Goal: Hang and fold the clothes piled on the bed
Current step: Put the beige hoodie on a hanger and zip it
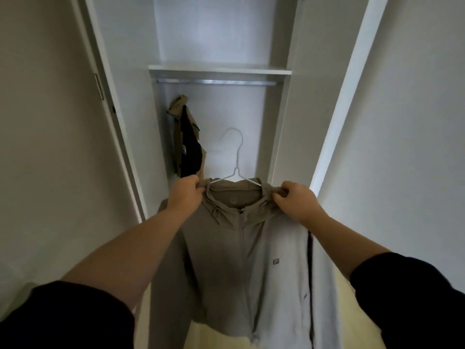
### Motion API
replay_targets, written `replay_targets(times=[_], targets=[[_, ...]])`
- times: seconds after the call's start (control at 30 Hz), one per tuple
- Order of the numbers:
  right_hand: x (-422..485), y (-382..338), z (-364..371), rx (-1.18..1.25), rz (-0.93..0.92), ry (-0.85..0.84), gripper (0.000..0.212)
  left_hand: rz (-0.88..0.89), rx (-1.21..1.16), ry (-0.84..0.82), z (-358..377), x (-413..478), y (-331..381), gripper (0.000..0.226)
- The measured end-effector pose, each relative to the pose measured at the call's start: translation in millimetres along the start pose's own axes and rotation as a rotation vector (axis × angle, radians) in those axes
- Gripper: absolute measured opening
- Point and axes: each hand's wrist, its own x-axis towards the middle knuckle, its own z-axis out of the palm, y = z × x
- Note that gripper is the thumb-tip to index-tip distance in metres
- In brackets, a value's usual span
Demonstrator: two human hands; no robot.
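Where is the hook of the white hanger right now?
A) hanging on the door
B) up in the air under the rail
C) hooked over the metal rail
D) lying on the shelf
B: the hook of the white hanger touches nothing, below the metal rail, while the left hand and right hand grip the beige jacket on it.

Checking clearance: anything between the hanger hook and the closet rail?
Head view: nothing; only bare closet wall shows between hanger hook and rail. The hung clothes sit to the left.
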Motion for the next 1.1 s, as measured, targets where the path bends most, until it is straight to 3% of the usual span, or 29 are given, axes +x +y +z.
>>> replay_targets(times=[0.13, 0.3, 0.47, 0.7, 0.77, 0.93, 1.1], targets=[[82, -9, 35, -0.055, -0.02, -0.057, 0.023, -0.042, 0.036, -0.01, 27, 73, -40, 0.019], [191, -10, 74, -0.149, 0.028, -0.04, 0.024, -0.109, -0.061, -0.08, 82, 189, -77, 0.031], [293, -9, 93, -0.283, 0.199, -0.03, 0.016, -0.032, -0.15, -0.5, 134, 305, -84, 0.013], [420, 14, 113, -0.199, 0.437, -0.07, 0.024, 0.159, -0.053, -0.819, 208, 424, -68, 0.039], [464, 24, 120, -0.114, 0.467, -0.069, 0.028, 0.182, -0.08, -0.816, 227, 452, -66, 0.035], [580, 29, 140, 0.07, 0.444, -0.172, 0.036, 0.15, -0.138, -0.597, 259, 537, -72, 0.011], [685, 0, 156, 0.22, 0.394, -0.222, 0.037, 0.052, 0.009, -0.481, 257, 632, -91, 0.014]])
